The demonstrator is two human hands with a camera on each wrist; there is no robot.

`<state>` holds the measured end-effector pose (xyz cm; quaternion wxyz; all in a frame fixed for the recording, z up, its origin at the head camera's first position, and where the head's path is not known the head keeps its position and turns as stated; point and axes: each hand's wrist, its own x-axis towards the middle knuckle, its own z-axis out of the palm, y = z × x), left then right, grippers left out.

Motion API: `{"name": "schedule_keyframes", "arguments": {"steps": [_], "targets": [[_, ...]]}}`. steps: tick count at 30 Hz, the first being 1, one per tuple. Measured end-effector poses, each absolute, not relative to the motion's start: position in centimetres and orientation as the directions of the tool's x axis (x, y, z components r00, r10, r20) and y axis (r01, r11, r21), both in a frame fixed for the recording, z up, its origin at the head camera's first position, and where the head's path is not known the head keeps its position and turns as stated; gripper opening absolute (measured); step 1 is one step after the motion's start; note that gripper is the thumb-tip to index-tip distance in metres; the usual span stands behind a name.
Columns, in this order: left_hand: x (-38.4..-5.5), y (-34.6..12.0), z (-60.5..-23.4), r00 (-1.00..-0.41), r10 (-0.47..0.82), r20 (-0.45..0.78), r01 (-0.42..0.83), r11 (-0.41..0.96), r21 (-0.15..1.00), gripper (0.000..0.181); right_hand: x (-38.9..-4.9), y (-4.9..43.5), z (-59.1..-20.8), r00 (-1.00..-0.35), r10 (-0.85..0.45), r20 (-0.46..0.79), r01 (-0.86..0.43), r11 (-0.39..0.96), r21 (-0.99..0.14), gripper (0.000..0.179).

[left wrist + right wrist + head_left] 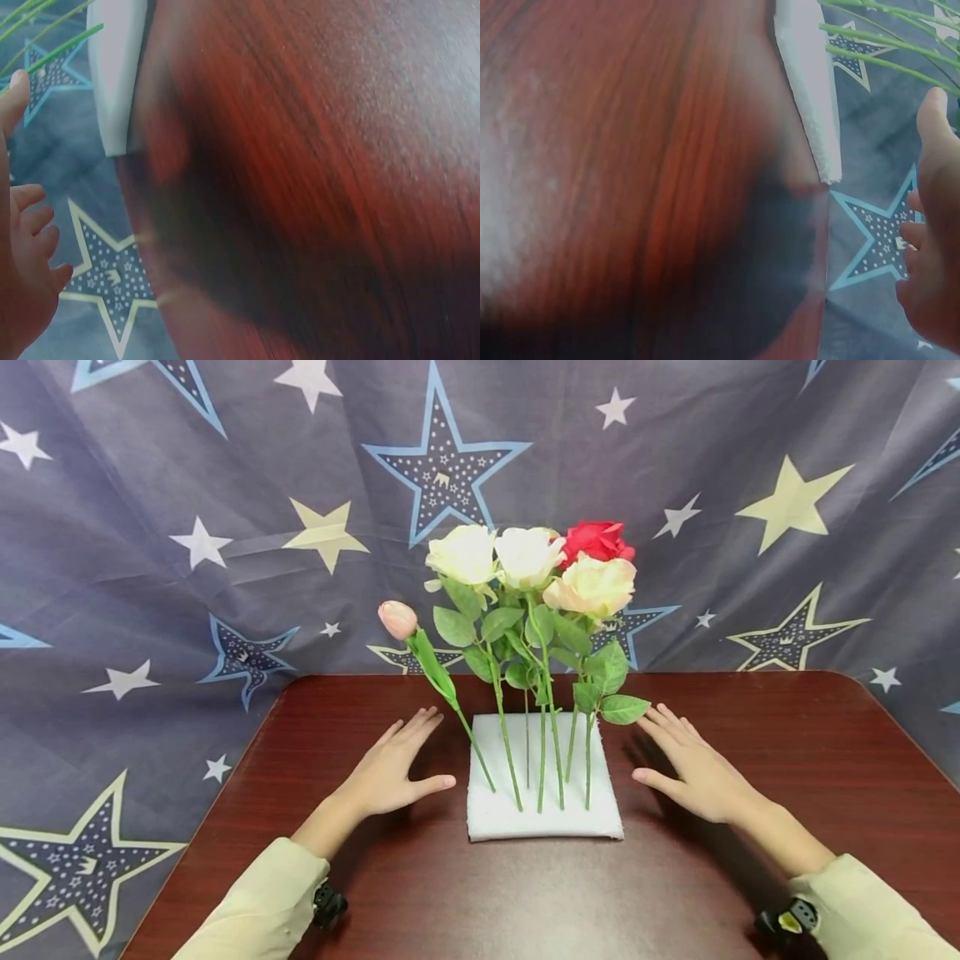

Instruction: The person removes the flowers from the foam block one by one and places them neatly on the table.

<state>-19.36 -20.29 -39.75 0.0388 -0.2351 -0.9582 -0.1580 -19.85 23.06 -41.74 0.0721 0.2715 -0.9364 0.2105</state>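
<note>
Several artificial flowers stand with their stems in a white foam block [546,827] on the table. A pink tulip [397,620] leans to the left. White roses [528,557], a peach-cream rose [592,585] and a red rose [597,542] rise above green leaves [609,667]. My left hand [393,768] is spread beside the block's left side, holding nothing. On the other side my right hand [697,770] is spread too, fingertips near a low leaf; whether they touch it I cannot tell. Both wrist views show the foam block [120,75] and part of each hand.
The dark red-brown wooden table [540,893] has a glossy top. Behind it hangs a grey cloth [540,410] with a star pattern. A black wrist device [330,904] shows at the left sleeve and another black device [787,920] at the right.
</note>
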Motion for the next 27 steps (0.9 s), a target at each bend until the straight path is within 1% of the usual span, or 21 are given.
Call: {"name": "schedule_keyframes", "arguments": {"steps": [7,17,22,27], "targets": [[-19.5,-19.1,-40.2,-0.852,0.508,0.126,0.523,0.814,0.253,0.09,-20.0,21.8,-42.3,-0.808,-0.539,0.238,-0.589,0.73,-0.346,0.073],[-19.7,-17.8,-41.2,-0.83,0.556,0.049,0.548,0.796,0.258,0.09,-19.8,19.9,-43.1,-0.767,-0.603,0.217,-0.638,0.686,-0.349,0.076],[-19.6,-17.1,-41.6,-0.812,0.584,0.014,0.566,0.781,0.265,0.09,-19.5,18.9,-43.1,-0.768,-0.618,0.169,-0.631,0.686,-0.361,0.077],[-19.4,-16.7,-41.8,-0.798,0.603,-0.015,0.579,0.772,0.262,0.091,-19.5,17.9,-43.5,-0.75,-0.646,0.143,-0.645,0.665,-0.376,0.079]]}}
